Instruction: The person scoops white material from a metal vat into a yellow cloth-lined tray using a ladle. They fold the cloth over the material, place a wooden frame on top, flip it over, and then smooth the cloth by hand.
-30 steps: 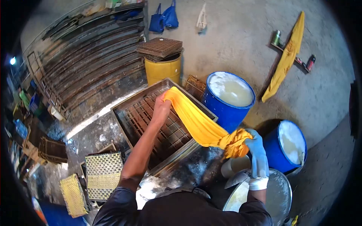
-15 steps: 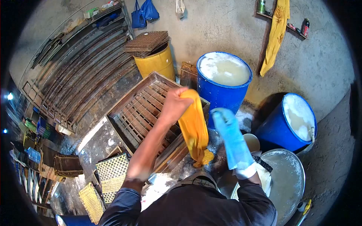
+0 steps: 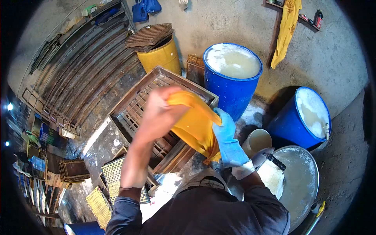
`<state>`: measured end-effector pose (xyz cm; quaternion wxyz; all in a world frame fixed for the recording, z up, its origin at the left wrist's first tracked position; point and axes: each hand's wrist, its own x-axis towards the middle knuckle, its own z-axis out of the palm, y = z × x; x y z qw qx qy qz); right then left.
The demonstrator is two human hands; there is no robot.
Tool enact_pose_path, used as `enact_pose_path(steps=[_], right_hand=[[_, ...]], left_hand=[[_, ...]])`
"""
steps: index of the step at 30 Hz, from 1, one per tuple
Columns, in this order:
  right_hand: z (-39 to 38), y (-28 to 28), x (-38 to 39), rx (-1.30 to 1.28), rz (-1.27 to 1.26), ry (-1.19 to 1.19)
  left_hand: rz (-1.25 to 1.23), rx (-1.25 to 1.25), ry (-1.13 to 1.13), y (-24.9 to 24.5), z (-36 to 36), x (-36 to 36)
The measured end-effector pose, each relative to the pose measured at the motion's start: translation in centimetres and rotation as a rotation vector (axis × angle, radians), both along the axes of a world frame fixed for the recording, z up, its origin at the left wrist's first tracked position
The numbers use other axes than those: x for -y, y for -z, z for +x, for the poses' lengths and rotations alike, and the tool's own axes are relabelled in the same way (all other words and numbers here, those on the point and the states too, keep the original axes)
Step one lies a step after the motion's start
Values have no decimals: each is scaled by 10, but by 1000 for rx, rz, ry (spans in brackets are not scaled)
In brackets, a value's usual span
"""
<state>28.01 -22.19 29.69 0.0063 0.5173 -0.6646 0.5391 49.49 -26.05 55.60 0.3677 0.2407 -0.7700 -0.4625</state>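
A long, limp yellow rubbery piece (image 3: 196,127) is stretched between my hands, its crumpled lower end hanging near my waist. Its exact kind is not clear. Bare and blurred by motion, my left hand (image 3: 162,107) is closed on the upper left edge. My right hand (image 3: 226,127), in a blue glove with a white cuff, pinches the upper right edge. Both hands are in front of my body, above the near side of a wooden slatted frame (image 3: 135,92). My right wrist wears a dark band at the forearm side of a metal basin (image 3: 313,172).
Two blue drums (image 3: 235,94) (image 3: 288,117) with whitish liquid stand ahead and right. Beside them is a cream bucket (image 3: 252,147). A yellow drum (image 3: 160,58) bears wooden grids. Patterned yellow sheets (image 3: 98,203) lean at lower left. Curved racks (image 3: 86,51) line the left wall.
My gloved right hand has come in from the right and taken the yellow piece's edge. My left hand has moved left, and the piece is now spread wider.
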Motion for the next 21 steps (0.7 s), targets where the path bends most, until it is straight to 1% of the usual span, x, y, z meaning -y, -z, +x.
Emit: enact_pose_path(steps=[2, 3, 4, 5, 6, 7, 8, 10, 11, 13, 14, 15, 17, 19, 20, 21], right_hand=[[-14, 47, -6, -44, 26, 34], [-18, 68, -12, 28, 115, 119], [-22, 91, -18, 101, 204, 204], [-31, 119, -22, 103, 209, 207], [-43, 148, -25, 175, 370, 246], [-53, 171, -30, 246, 529, 286], [-58, 185, -37, 246, 529, 290], [-67, 205, -50, 635, 354, 267], [-78, 217, -53, 672, 512, 332], [-96, 239, -55, 697, 510, 329], [-105, 234, -56, 732, 472, 324], [-113, 225, -57, 779, 405, 302], [-134, 200, -60, 852, 305, 253], [-161, 169, -62, 890, 233, 201], [-174, 150, -64, 910, 192, 172], [-185, 126, -67, 906, 176, 149]], left_hand=[[-50, -190, -136, -10, 31, 3], [-3, -406, -203, -15, 43, -1], [-28, -505, -313, -27, 57, -1], [-14, -646, -343, -42, 73, -2], [1, -787, -370, -58, 92, -2], [-4, -832, -291, -73, 115, -3], [-9, -879, -211, -86, 144, -3], [-26, -848, -69, -107, 212, 3], [-15, -853, 24, -116, 237, 5], [3, -836, 194, -123, 260, -1], [-69, -865, 17, -116, 286, 1], [-106, -910, -186, -109, 296, -3], [-188, -804, -419, -87, 300, -7], [-230, -660, -551, -60, 294, -14], [-265, -510, -382, -52, 281, -17], [-99, -575, -560, -32, 298, -18]])
